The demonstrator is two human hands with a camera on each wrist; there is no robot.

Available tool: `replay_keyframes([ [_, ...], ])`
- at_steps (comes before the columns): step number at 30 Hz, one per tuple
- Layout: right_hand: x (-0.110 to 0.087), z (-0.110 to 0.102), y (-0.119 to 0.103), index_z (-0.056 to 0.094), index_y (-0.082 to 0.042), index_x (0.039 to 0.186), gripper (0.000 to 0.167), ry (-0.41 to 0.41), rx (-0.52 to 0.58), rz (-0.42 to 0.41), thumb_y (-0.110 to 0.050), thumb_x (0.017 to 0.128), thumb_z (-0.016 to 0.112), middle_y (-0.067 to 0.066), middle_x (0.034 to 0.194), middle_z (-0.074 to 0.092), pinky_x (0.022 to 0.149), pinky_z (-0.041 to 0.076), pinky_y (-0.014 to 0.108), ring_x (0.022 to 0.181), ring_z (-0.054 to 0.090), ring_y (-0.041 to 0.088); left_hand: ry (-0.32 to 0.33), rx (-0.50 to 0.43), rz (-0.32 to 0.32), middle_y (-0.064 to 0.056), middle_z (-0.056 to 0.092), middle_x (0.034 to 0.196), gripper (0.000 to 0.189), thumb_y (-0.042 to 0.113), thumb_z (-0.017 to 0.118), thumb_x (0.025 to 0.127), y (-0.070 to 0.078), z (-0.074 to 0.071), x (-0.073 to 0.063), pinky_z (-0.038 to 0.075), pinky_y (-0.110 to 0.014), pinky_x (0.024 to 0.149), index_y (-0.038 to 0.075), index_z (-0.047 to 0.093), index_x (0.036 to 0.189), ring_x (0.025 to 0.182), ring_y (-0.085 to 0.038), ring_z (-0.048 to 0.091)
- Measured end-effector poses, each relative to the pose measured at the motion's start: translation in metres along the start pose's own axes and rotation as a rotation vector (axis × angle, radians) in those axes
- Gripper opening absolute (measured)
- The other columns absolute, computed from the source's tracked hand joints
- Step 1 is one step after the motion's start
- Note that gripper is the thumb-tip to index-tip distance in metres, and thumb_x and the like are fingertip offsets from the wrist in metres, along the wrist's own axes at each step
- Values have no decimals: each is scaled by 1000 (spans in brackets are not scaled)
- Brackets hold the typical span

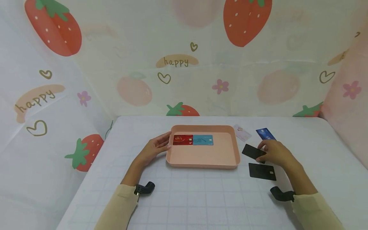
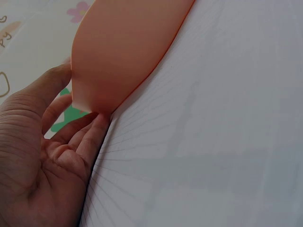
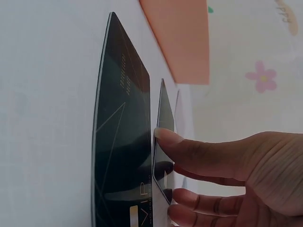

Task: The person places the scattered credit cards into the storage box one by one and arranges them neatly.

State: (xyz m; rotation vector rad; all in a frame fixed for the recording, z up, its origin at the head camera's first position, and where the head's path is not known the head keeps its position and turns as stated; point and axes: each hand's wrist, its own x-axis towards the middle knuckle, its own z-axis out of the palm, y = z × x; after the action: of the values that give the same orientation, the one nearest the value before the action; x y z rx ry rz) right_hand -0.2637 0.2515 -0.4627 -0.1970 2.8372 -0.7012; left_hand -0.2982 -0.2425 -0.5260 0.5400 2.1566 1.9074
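A pink tray (image 1: pixel 201 162) lies on the table, with a red VIP card (image 1: pixel 182 140) and a light blue card (image 1: pixel 203 140) end to end inside it. My left hand (image 1: pixel 155 148) holds the tray's left end; in the left wrist view the thumb (image 2: pixel 59 78) meets the rim and other fingers touch lower down. To the right of the tray, my right hand (image 1: pixel 274 152) pinches a black card (image 1: pixel 253 151) by its right end. Nearer me lies a second black card (image 1: pixel 261 171), showing gold VIP lettering in the right wrist view.
A blue card (image 1: pixel 265 133) lies beyond my right hand. Next to the tray's far right corner is a pale pink card (image 1: pixel 242 133). The white table (image 1: pixel 184 198) has a faint grid, and strawberry-patterned sheets (image 1: pixel 241 64) stand around its back and sides.
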Motion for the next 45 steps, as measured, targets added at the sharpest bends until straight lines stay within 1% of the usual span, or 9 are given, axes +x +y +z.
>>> replay_keyframes([
  [5,1,2,1,65,3,112,50,4,3,-8,-21,76,89,28,104,66,73,53,50,88,61,36,4,3,-3,-9,41,159,67,9,70,97,0,-1,0,43,-25,108,9,39,157,144,-26,43],
  [10,3,3,1,64,4,112,50,3,0,-20,-20,77,89,28,105,65,75,53,52,90,62,37,10,8,-6,-7,43,158,66,7,69,97,-1,-3,0,43,-25,108,11,40,156,144,-24,44],
  [16,4,2,-1,63,6,112,50,-11,-19,-13,-20,77,89,30,108,65,77,54,54,93,63,40,4,11,-5,-8,41,159,67,8,69,97,-1,-2,-1,43,-25,108,11,39,157,144,-25,42],
  [24,3,-1,-7,59,6,115,54,-32,-10,17,-19,77,89,22,98,68,71,53,46,84,62,31,15,34,-4,-9,41,159,68,10,70,97,0,-4,-1,43,-24,108,11,39,157,144,-26,43],
  [26,3,-1,-8,59,6,116,55,-36,-17,25,-20,78,89,22,99,68,72,53,46,84,63,31,17,36,-9,-8,41,159,68,10,70,97,0,-4,-2,43,-25,108,11,40,157,144,-26,43],
  [33,1,-1,-7,60,7,117,57,-30,-17,48,-20,76,89,26,102,67,66,50,39,82,60,31,20,37,-23,-7,42,159,68,13,71,96,-2,-2,-1,44,-26,108,13,40,157,144,-24,43],
  [39,0,-1,-4,61,6,115,55,-29,-23,54,-22,76,89,27,104,66,65,51,39,83,61,32,14,37,-22,-8,41,159,68,12,71,96,-1,0,0,43,-26,109,12,40,157,144,-25,43],
  [45,-2,-1,-5,61,6,113,54,-25,-21,32,-21,76,89,26,101,68,67,53,41,83,63,31,17,33,-17,-11,40,160,67,10,70,97,0,1,0,44,-26,108,10,39,157,144,-28,42],
])
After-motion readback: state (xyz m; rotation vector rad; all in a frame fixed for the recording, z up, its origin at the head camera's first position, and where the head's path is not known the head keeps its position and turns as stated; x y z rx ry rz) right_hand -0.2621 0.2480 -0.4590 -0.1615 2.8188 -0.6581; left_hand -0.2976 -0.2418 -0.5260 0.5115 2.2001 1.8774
